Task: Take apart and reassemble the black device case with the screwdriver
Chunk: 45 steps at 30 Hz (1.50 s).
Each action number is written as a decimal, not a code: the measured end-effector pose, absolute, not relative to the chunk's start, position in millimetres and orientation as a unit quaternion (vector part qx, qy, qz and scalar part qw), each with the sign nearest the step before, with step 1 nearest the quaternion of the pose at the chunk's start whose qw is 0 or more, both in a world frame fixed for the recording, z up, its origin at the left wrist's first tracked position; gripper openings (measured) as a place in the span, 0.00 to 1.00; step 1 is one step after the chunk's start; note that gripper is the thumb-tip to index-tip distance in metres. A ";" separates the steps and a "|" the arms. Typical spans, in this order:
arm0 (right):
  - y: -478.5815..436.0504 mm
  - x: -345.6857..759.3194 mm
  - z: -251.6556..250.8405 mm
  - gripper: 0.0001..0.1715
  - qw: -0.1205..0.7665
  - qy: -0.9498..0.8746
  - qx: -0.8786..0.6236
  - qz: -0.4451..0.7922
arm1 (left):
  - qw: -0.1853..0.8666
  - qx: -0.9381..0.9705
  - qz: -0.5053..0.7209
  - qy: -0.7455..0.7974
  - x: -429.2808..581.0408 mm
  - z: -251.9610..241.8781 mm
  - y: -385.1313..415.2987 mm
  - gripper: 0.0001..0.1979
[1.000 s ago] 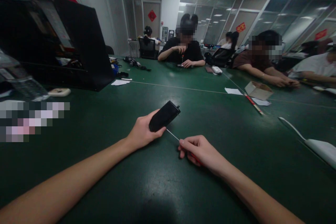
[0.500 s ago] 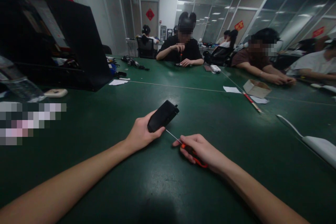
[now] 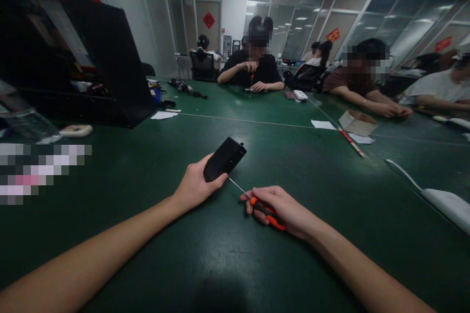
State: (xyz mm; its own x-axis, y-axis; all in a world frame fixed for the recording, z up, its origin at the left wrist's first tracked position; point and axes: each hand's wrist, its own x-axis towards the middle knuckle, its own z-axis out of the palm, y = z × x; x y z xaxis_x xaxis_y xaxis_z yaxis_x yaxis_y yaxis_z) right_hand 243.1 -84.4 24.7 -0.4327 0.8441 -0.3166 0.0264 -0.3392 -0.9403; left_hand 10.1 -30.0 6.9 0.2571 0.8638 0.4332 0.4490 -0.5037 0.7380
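My left hand (image 3: 196, 181) is closed around a black box-shaped device (image 3: 224, 157), tilted above the table, with a small knob or stub at its far right corner. In my right hand (image 3: 275, 208) is a screwdriver (image 3: 268, 213) with an orange and black handle and a thin metal shaft. The shaft points up and left, and its tip meets the device's near side beside my left thumb. Whether the tip sits in a screw cannot be made out.
The green table (image 3: 176, 264) spreads beneath both hands. A black open case (image 3: 125, 68) and a plastic bottle (image 3: 29, 122) stand left. Farther right are a small cardboard box (image 3: 358, 123), a red-and-white stick (image 3: 350, 143) and a white object with a cable (image 3: 446, 205). Co-workers sit beyond.
The device has shifted slightly left and turned a little in my left hand. My right fingers have shifted around the screwdriver, showing more of its handle, and the tip stays at the device.
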 end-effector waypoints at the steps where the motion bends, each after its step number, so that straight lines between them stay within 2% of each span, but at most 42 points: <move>1: -84.0 242.9 23.6 0.22 0.301 -0.487 -0.437 0.694 | 0.242 0.756 0.426 0.435 10.1 6.8 -29.9 0.23; 4: -84.5 241.4 22.3 0.20 0.317 -0.481 -0.443 0.687 | 0.246 0.754 0.426 0.436 10.2 6.9 -30.1 0.23; 10: -89.0 238.3 24.8 0.24 0.287 -0.518 -0.492 0.638 | 0.291 0.737 0.421 0.442 9.5 5.0 -27.7 0.19; 16: -85.1 235.9 16.8 0.19 0.406 -0.469 -0.445 0.646 | 0.435 0.662 0.441 0.422 9.5 1.1 -17.5 0.20; 20: -88.1 234.4 13.3 0.24 0.396 -0.481 -0.407 0.668 | 0.473 0.638 0.447 0.411 10.8 -0.3 -14.1 0.22; 24: -92.3 232.5 13.7 0.28 0.374 -0.496 -0.420 0.661 | 0.447 0.667 0.439 0.404 10.5 -3.0 -15.4 0.20; 31: -91.4 230.7 15.3 0.22 0.409 -0.483 -0.407 0.659 | 0.342 0.730 0.403 0.434 10.4 -0.3 -22.4 0.18; 45: -90.4 234.3 13.9 0.24 0.409 -0.471 -0.422 0.657 | 0.290 0.756 0.388 0.440 11.6 2.7 -25.1 0.19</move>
